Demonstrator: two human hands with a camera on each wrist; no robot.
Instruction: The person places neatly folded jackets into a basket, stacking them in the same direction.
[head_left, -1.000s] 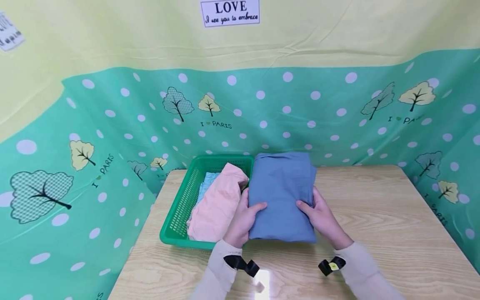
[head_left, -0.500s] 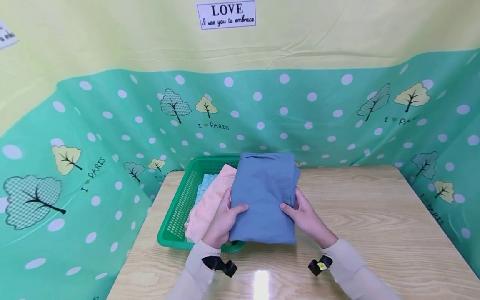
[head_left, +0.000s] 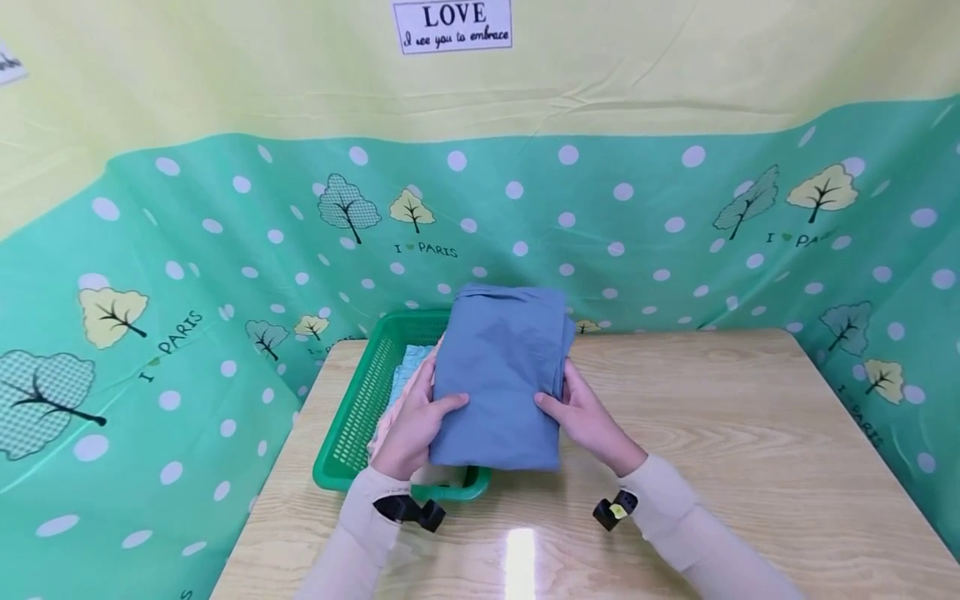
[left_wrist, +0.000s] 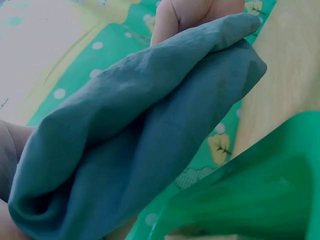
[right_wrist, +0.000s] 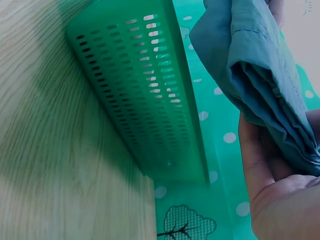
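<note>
A folded blue garment (head_left: 501, 375) is held between both hands, overlapping the right part of the green basket (head_left: 341, 450) in the head view. The left hand (head_left: 414, 425) grips its left edge with the thumb on top. On the opposite edge the right hand (head_left: 596, 421) does the same, its fingers curled under the cloth. Stacked fold layers of the blue garment (right_wrist: 265, 85) show in the right wrist view, above the level of the basket's perforated side (right_wrist: 140, 90). Inside the basket lie a light blue cloth (head_left: 407, 371) and a pink cloth (head_left: 386, 425), mostly hidden.
The basket stands on the left part of a wooden table (head_left: 697, 433). A green and yellow printed curtain (head_left: 525, 208) hangs behind and at both sides. A bright reflection shows near the table's front.
Both hands have carried the folded blue garment left, from beside the basket to over its right part, and it now covers most of the pink cloth.
</note>
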